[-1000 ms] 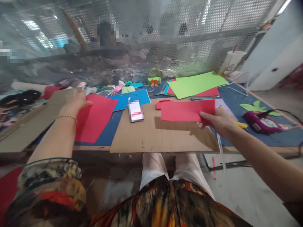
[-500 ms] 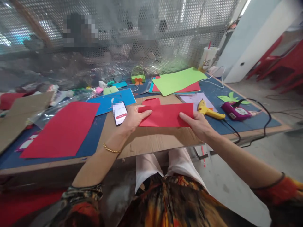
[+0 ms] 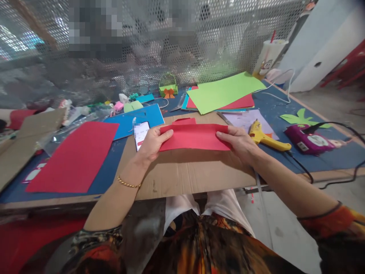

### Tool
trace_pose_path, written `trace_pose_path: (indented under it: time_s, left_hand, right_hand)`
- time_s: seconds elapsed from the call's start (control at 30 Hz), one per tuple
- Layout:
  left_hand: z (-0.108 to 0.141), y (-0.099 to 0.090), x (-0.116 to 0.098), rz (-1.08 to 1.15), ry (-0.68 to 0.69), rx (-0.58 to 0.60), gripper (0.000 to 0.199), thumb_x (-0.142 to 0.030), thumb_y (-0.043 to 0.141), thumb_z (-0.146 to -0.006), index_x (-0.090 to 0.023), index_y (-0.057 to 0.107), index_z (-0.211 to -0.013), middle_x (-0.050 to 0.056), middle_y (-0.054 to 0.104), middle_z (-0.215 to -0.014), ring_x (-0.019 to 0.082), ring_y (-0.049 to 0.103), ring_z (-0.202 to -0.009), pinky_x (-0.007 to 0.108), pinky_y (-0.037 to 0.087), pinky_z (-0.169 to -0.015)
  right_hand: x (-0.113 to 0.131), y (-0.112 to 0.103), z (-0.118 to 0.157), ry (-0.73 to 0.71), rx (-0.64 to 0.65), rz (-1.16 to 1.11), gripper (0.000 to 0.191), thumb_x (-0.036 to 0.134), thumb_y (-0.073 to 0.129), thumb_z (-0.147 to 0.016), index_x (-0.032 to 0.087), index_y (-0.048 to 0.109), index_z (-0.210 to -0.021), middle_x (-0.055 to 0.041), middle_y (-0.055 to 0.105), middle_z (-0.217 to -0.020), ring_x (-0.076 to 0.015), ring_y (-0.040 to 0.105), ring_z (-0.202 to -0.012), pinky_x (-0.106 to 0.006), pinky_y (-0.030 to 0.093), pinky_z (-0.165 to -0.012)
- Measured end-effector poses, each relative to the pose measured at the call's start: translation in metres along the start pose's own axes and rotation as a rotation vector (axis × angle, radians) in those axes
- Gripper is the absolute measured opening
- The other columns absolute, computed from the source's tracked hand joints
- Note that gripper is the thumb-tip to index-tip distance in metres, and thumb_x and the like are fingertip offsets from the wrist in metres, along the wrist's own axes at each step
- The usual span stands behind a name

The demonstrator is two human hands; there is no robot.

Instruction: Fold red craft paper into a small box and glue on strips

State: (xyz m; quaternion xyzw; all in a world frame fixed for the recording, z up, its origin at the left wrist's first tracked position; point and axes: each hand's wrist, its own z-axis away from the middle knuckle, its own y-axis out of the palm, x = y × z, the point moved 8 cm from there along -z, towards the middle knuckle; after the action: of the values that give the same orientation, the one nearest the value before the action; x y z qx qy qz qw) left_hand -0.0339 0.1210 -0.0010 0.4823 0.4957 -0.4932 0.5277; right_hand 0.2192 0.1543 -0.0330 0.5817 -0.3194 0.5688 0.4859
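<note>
A red strip of paper (image 3: pixel 194 137) stretches between my two hands above a sheet of cardboard (image 3: pixel 176 175), its long edges slightly bowed. My left hand (image 3: pixel 152 142) pinches its left end, thumb on top and fingers behind. The right end is gripped the same way by my right hand (image 3: pixel 238 142). Just behind the strip lies a smaller red paper piece (image 3: pixel 184 121), partly hidden by it. A phone (image 3: pixel 140 133) with a lit screen rests beside my left hand, which covers part of it.
Right of my hands lie a yellow glue gun (image 3: pixel 268 140) and a purple power box (image 3: pixel 306 140) with black cords. Green sheets (image 3: pixel 225 91) and a cup with a straw (image 3: pixel 268 59) are behind. A large red sheet (image 3: pixel 75 158) and a blue sheet (image 3: pixel 137 121) lie left.
The red strip has shifted slightly left and now bows a little between my hands. The camera view has turned and come closer to the table.
</note>
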Motion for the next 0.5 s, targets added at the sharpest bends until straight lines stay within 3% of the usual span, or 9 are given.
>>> trace_pose_path:
  time_s: [0.13,0.3,0.5]
  left_hand:
    - [0.009,0.000,-0.008,0.007,-0.035,-0.025,0.028,-0.037,0.086,-0.067,-0.023,0.083,-0.091,0.004,0.083,-0.088,0.020,0.076,-0.074,0.030,0.061,-0.069]
    - [0.019,-0.003,-0.019,-0.032,0.034,-0.072,0.017,-0.029,0.080,-0.069,-0.024,0.084,-0.085,0.005,0.084,-0.103,0.022,0.077,-0.087,0.030,0.061,-0.069]
    - [0.025,-0.004,-0.014,0.010,-0.029,-0.057,0.043,-0.038,0.096,-0.063,-0.026,0.084,-0.102,0.005,0.084,-0.103,0.026,0.079,-0.087,0.036,0.067,-0.073]
  right_hand:
    - [-0.002,-0.001,0.006,0.073,0.001,-0.023,0.034,0.045,0.091,-0.068,0.022,0.083,-0.092,-0.0034,0.080,-0.076,-0.0169,0.071,-0.059,-0.030,0.064,-0.055]
    - [0.002,-0.002,0.008,0.074,0.053,0.039,0.042,0.044,0.082,-0.076,0.029,0.083,-0.115,-0.0045,0.085,-0.100,-0.0208,0.078,-0.073,-0.034,0.067,-0.064]
    - [0.008,0.000,0.012,-0.060,0.074,0.067,0.040,0.049,0.086,-0.080,0.033,0.083,-0.116,-0.0029,0.085,-0.115,-0.0249,0.081,-0.100,-0.039,0.070,-0.084]
